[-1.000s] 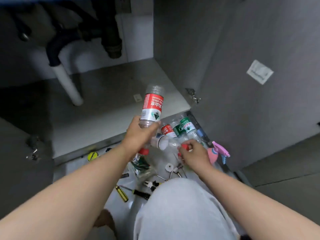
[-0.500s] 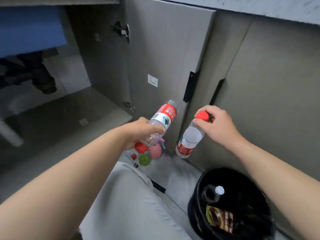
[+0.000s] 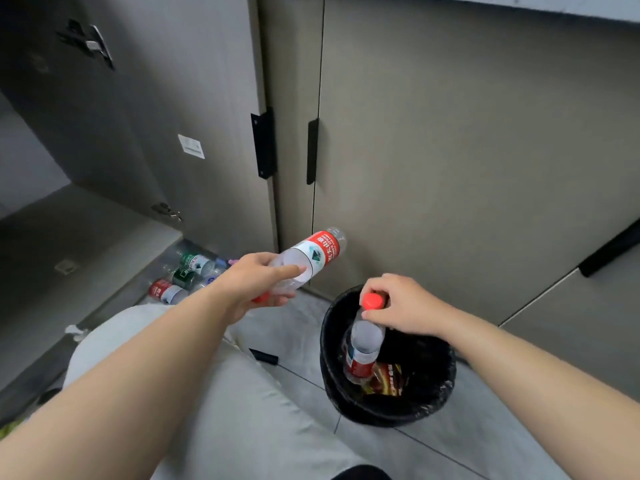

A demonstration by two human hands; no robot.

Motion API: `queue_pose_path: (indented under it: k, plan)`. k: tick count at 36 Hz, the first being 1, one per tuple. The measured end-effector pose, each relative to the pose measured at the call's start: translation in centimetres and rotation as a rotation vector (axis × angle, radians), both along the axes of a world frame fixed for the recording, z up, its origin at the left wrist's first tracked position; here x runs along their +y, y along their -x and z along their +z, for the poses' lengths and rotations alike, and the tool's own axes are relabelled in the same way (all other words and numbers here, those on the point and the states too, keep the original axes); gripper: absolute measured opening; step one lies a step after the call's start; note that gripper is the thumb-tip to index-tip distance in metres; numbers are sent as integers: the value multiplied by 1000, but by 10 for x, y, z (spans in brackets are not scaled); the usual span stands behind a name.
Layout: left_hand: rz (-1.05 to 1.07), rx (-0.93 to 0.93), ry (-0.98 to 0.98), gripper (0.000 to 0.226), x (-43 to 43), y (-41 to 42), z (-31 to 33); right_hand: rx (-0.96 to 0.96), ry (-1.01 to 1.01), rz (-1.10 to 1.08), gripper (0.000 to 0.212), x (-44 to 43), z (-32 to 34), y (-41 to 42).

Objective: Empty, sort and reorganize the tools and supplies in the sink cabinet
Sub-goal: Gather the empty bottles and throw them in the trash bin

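Observation:
My left hand (image 3: 258, 284) grips an empty clear plastic bottle with a red label (image 3: 313, 254), base pointing up and to the right, its red cap under my palm. My right hand (image 3: 403, 308) holds a second clear bottle (image 3: 363, 344) by its red cap, hanging upright with its lower half inside a black bin (image 3: 330, 375) lined with a black bag. A brown wrapper (image 3: 384, 379) lies in the bin. Several more bottles (image 3: 187, 275) with red and green labels lie on the floor beside the open cabinet's base (image 3: 69, 244).
The open cabinet door (image 3: 156, 116) stands at the left, with closed grey cabinet fronts (image 3: 450, 150) behind the bin. A small black object (image 3: 265, 357) lies on the tiled floor by my knee (image 3: 207, 393).
My view swung right from the cabinet toward the bin. My right hand carried its bottle down from mid-air into the bin's mouth. My left hand moved its bottle right, toward the bin.

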State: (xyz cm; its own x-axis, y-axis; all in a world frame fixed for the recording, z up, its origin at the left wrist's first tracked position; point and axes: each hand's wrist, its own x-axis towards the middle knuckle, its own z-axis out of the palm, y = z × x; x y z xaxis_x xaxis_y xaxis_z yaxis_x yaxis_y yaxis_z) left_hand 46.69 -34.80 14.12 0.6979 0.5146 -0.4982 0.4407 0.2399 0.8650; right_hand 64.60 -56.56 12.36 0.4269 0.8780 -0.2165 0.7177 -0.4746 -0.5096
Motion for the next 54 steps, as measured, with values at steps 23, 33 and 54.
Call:
queue_pose_path:
  k: [23, 33, 54]
  plan:
    - [103, -137, -172, 40, 4, 9, 4, 57, 276, -120, 52, 6, -164, 25]
    - [-34, -275, -260, 28, -4, 9, 12, -34, -144, -314, 21, 27, -85, 4]
    - [-337, -196, -382, 49, -22, 3, 0, 8, -436, -6, 12, 44, 63, 21]
